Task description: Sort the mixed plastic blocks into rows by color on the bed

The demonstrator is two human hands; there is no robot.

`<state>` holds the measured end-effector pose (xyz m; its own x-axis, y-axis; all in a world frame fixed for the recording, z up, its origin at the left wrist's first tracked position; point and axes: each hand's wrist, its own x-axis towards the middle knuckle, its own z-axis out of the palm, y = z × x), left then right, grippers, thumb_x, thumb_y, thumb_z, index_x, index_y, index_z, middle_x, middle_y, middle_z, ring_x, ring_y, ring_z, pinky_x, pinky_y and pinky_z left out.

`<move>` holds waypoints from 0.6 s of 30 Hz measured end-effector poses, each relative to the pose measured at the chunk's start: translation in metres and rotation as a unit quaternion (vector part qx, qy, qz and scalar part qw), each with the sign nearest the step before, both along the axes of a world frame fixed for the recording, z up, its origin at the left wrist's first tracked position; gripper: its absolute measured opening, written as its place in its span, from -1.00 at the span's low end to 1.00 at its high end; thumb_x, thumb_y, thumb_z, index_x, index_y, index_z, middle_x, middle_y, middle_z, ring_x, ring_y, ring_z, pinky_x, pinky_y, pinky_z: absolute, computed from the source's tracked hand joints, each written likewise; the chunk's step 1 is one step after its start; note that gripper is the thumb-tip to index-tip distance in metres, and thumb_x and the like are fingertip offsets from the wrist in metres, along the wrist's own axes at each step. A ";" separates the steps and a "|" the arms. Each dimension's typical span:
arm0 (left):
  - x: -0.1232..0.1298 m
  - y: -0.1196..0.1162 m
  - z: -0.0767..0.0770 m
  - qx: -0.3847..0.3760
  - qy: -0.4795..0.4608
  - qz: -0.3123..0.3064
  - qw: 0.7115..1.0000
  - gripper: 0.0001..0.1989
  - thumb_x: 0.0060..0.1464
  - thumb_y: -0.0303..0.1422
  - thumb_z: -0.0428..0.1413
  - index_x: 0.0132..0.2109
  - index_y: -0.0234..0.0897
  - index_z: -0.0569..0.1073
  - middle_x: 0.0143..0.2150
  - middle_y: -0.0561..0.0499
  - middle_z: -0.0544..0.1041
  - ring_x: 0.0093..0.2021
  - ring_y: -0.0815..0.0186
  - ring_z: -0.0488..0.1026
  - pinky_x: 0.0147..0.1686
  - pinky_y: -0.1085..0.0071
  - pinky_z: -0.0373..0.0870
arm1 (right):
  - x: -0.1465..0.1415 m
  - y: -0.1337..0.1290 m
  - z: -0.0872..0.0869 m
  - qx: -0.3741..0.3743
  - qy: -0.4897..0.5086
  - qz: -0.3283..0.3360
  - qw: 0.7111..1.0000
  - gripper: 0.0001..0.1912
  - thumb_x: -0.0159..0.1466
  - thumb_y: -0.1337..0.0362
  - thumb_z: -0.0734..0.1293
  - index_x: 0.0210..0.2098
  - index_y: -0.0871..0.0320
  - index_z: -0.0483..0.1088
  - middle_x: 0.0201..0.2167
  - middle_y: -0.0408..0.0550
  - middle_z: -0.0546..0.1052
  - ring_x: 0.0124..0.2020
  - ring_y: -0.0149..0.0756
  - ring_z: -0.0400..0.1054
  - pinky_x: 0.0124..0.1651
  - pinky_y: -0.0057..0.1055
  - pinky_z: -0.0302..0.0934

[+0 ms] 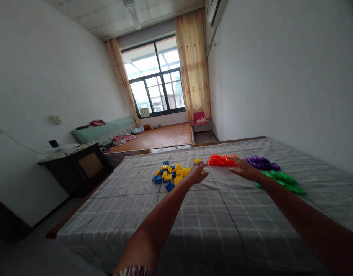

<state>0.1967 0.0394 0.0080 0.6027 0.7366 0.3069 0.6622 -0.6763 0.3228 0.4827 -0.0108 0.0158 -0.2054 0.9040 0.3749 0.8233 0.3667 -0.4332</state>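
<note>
My left hand (pixel 197 173) reaches over the table with its fingers apart, beside a mixed pile of yellow plastic pieces (pixel 178 178) and blue plastic pieces (pixel 157 179). A yellow piece (pixel 196 160) shows just beyond its fingers. My right hand (pixel 245 170) is stretched out with fingers spread, its fingertips at the right end of a heap of orange-red plastic pieces (pixel 221 160). Purple plastic pieces (pixel 262 163) lie behind that hand. Under and beyond my right wrist is a heap of green plastic pieces (pixel 285 182). Neither hand visibly holds anything.
A grey checked cloth (pixel 130 214) covers the table. Past its far edge stands a bed (pixel 165 137) below the window. A dark cabinet (pixel 79 166) is at the left, and a pink chair (pixel 200 117) stands by the curtain (pixel 195 65). A wall rises along the right.
</note>
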 end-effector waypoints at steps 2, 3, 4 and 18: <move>0.028 -0.005 0.001 -0.025 0.011 -0.046 0.999 -0.46 0.13 -0.19 0.14 0.22 -0.24 0.35 0.29 -0.18 0.29 0.31 0.08 0.20 0.29 0.11 0.13 | 0.063 -0.008 -0.011 -0.010 -0.029 -0.063 0.998 -0.20 0.11 -0.17 0.22 0.23 0.15 0.26 0.21 0.19 0.37 0.24 0.14 0.21 0.28 0.03 0.07; 0.043 -0.008 0.002 -0.040 0.019 -0.068 0.997 -0.42 0.12 -0.15 0.15 0.24 -0.25 0.32 0.30 -0.20 0.27 0.32 0.06 0.18 0.29 0.11 0.12 | 0.094 -0.013 -0.017 -0.019 -0.046 -0.090 0.995 -0.17 0.06 -0.18 0.25 0.21 0.15 0.29 0.20 0.21 0.38 0.24 0.17 0.22 0.27 0.04 0.06; 0.057 -0.010 0.003 -0.056 0.028 -0.089 0.994 -0.37 0.11 -0.12 0.16 0.27 -0.25 0.29 0.32 -0.20 0.26 0.33 0.05 0.16 0.29 0.10 0.11 | 0.124 -0.019 -0.023 -0.029 -0.059 -0.112 0.992 -0.15 0.00 -0.19 0.28 0.18 0.14 0.31 0.20 0.22 0.38 0.23 0.21 0.22 0.27 0.07 0.06; 0.180 -0.016 -0.021 -0.130 0.141 -0.125 0.973 0.06 -0.09 0.07 0.23 0.39 -0.39 -0.01 0.40 -0.31 0.07 0.40 -0.07 -0.03 0.33 0.07 0.01 | 0.198 -0.048 -0.063 -0.163 -0.009 -0.115 0.980 -0.10 -0.22 -0.04 0.46 0.14 0.00 0.39 0.07 0.11 0.51 0.11 0.25 0.35 0.14 -0.02 0.25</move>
<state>0.3765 0.0237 -0.0131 0.8059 0.5872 -0.0752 0.5753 -0.7468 0.3337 0.6804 -0.0586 -0.0473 0.0141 0.9983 0.0563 0.8769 0.0147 -0.4805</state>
